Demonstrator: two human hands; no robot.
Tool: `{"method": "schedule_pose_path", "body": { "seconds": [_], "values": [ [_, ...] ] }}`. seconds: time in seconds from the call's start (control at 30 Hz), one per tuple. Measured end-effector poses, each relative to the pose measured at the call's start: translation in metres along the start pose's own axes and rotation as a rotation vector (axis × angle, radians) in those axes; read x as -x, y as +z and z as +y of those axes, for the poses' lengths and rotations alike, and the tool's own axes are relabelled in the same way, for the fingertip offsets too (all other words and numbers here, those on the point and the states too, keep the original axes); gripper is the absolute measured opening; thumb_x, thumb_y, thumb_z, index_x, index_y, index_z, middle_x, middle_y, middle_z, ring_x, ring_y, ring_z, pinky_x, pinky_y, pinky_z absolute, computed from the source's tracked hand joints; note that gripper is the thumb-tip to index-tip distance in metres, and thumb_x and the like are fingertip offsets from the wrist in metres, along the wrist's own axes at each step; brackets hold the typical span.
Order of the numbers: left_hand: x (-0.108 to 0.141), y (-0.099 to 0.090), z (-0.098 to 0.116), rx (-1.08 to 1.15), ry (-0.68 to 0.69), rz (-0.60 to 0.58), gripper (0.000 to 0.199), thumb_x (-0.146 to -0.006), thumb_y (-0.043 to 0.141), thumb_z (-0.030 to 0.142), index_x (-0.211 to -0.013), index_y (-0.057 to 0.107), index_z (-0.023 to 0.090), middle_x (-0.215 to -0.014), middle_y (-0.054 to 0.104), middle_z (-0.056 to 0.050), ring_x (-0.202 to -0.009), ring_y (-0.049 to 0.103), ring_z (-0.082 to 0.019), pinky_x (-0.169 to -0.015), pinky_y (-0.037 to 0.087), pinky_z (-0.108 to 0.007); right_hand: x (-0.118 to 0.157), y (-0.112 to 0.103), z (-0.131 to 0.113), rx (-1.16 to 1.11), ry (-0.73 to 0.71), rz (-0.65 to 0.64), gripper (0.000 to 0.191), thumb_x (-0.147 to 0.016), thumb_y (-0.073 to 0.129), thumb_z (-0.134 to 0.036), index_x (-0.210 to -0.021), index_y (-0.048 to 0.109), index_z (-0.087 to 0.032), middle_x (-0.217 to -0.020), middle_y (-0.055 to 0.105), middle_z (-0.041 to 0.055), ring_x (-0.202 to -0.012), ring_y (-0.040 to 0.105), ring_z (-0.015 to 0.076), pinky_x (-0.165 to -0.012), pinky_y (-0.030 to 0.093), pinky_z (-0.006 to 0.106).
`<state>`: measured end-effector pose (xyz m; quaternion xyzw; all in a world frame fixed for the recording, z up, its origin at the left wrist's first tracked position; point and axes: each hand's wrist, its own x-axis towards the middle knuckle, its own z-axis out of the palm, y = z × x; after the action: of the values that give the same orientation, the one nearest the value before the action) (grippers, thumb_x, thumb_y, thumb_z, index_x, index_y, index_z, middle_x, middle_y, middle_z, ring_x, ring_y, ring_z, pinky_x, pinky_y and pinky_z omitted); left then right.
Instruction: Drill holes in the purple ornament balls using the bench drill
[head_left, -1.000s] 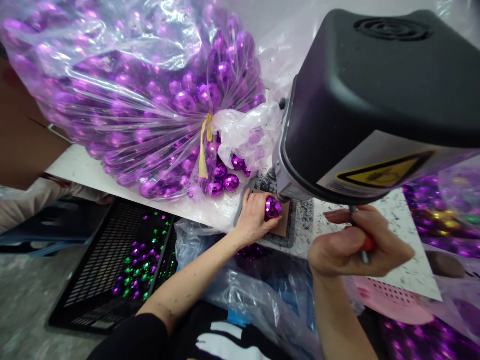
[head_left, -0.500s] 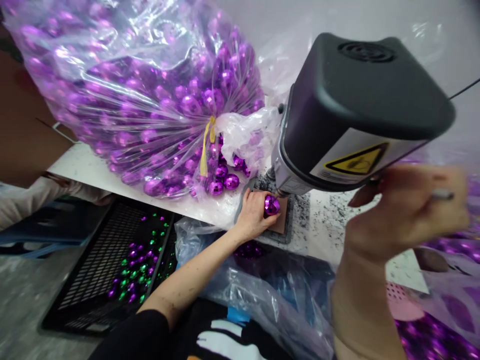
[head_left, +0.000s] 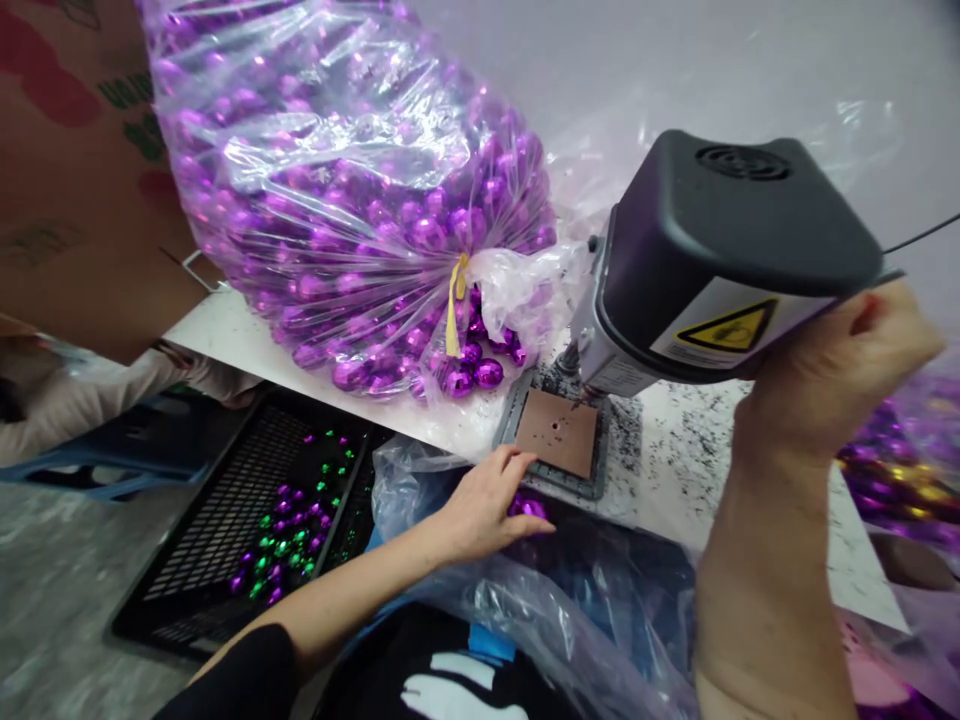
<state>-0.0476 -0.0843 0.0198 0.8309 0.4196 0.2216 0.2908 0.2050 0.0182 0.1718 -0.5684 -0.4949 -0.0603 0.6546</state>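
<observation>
My left hand (head_left: 487,505) is over the front edge of the table, fingers apart. A shiny purple faceted ball (head_left: 531,512) shows between its thumb and fingers, apparently loose just below; its exact support is hidden. Beside the fingertips is a brown square plate (head_left: 559,435) with a small hole, lying on the grey base (head_left: 600,475) of a bench drill press (head_left: 750,240). My right hand (head_left: 847,350) is closed around the press lever at the right of the black housing, which hides most of the lever.
A large clear bag of purple balls (head_left: 360,200) fills the back left, several loose balls (head_left: 487,373) by its tie. Dark shavings litter the white table (head_left: 675,430). Clear plastic (head_left: 525,610) lines the space below. A black crate (head_left: 202,520) holds green and purple balls; another person's sleeve (head_left: 97,400) is beyond.
My left hand has moved the purple ball off the brown plate, toward me and below the table edge, and its fingers have spread. My right hand has risen with the lever.
</observation>
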Motion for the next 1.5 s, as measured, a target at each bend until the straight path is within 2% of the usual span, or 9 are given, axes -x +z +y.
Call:
{"method": "schedule_pose_path", "body": {
  "seconds": [0.13,0.23,0.37,0.5,0.63,0.73,0.87,1.23,1.5],
  "values": [
    [-0.048,-0.032,-0.027,-0.212,0.021,0.140,0.028,-0.098,0.059,0.034,-0.125,0.059,0.024,-0.118,0.065,-0.010,-0.112,0.061,-0.028,-0.096,0.051,-0.045,0.000,-0.002,0.006,-0.039,-0.003,-0.042,0.063,-0.088,0.051,-0.071,-0.064,0.036,-0.015,-0.059,0.029,-0.0052,-0.057,0.028,0.0006,-0.056,0.022,0.021],
    [-0.090,-0.050,-0.055,-0.446,-0.043,0.220,0.034,-0.089,0.060,0.012,-0.121,0.064,0.023,-0.126,0.063,-0.014,-0.118,0.055,-0.034,-0.098,0.045,-0.051,0.001,-0.003,0.010,-0.056,0.048,-0.056,0.063,-0.085,0.051,-0.075,-0.067,0.038,-0.016,-0.059,0.030,-0.0052,-0.057,0.032,0.0023,-0.054,0.024,0.020],
    [-0.118,-0.060,-0.074,-0.399,-0.031,0.165,0.041,-0.079,0.066,0.006,-0.117,0.067,0.022,-0.116,0.066,-0.014,-0.117,0.056,-0.034,-0.102,0.041,-0.053,0.002,-0.003,0.011,-0.048,0.072,-0.048,0.061,-0.085,0.052,-0.074,-0.069,0.038,-0.017,-0.059,0.031,-0.0049,-0.057,0.035,0.0036,-0.051,0.026,0.018],
    [-0.109,-0.065,-0.064,0.123,-0.089,0.169,0.050,-0.084,0.073,0.028,-0.131,0.058,0.022,-0.125,0.065,-0.011,-0.112,0.061,-0.028,-0.094,0.048,-0.042,0.003,-0.001,0.008,-0.046,0.068,-0.062,0.057,-0.089,0.051,-0.068,-0.069,0.038,-0.016,-0.061,0.031,-0.0051,-0.057,0.034,0.0025,-0.050,0.027,0.017],
    [-0.089,-0.058,-0.048,0.918,-0.308,-0.067,0.059,-0.087,0.071,0.048,-0.135,0.052,0.021,-0.121,0.068,-0.011,-0.090,0.069,-0.019,-0.067,0.050,-0.028,0.003,0.001,0.006,-0.040,0.043,-0.053,0.055,-0.091,0.050,-0.065,-0.069,0.035,-0.017,-0.062,0.028,-0.0053,-0.058,0.031,0.0016,-0.049,0.027,0.015],
    [-0.083,-0.045,-0.042,1.159,-0.402,-0.118,0.064,-0.079,0.080,0.048,-0.132,0.055,0.020,-0.118,0.068,-0.011,-0.085,0.070,-0.017,-0.063,0.048,-0.024,0.003,0.001,0.004,-0.053,0.048,-0.039,0.055,-0.091,0.051,-0.064,-0.069,0.033,-0.017,-0.063,0.028,-0.0052,-0.059,0.030,0.0011,-0.050,0.026,0.015],
    [-0.087,-0.026,-0.036,0.997,-0.355,-0.032,0.061,-0.077,0.081,0.048,-0.128,0.060,0.020,-0.117,0.068,-0.007,-0.088,0.066,-0.015,-0.060,0.046,-0.021,0.004,0.000,0.002,-0.043,0.072,-0.063,0.055,-0.091,0.051,-0.065,-0.070,0.032,-0.017,-0.063,0.031,-0.0051,-0.059,0.033,0.0014,-0.050,0.026,0.015],
    [-0.100,-0.007,-0.009,0.244,-0.152,0.009,0.045,-0.086,0.075,0.039,-0.124,0.060,0.023,-0.111,0.071,-0.003,-0.100,0.067,-0.022,-0.089,0.052,-0.034,0.005,0.000,-0.001,-0.090,0.087,-0.072,0.055,-0.090,0.054,-0.065,-0.070,0.036,-0.017,-0.062,0.030,-0.0056,-0.059,0.034,0.0022,-0.055,0.028,0.019],
    [-0.104,0.027,-0.004,-0.121,-0.101,0.229,0.042,-0.084,0.076,0.041,-0.117,0.061,0.018,-0.113,0.068,-0.010,-0.107,0.062,-0.029,-0.095,0.049,-0.043,0.004,-0.003,-0.004,-0.021,0.054,-0.071,0.061,-0.088,0.047,-0.073,-0.070,0.037,-0.015,-0.063,0.028,-0.0061,-0.062,0.026,0.0009,-0.060,0.027,0.019]
  ]
}}
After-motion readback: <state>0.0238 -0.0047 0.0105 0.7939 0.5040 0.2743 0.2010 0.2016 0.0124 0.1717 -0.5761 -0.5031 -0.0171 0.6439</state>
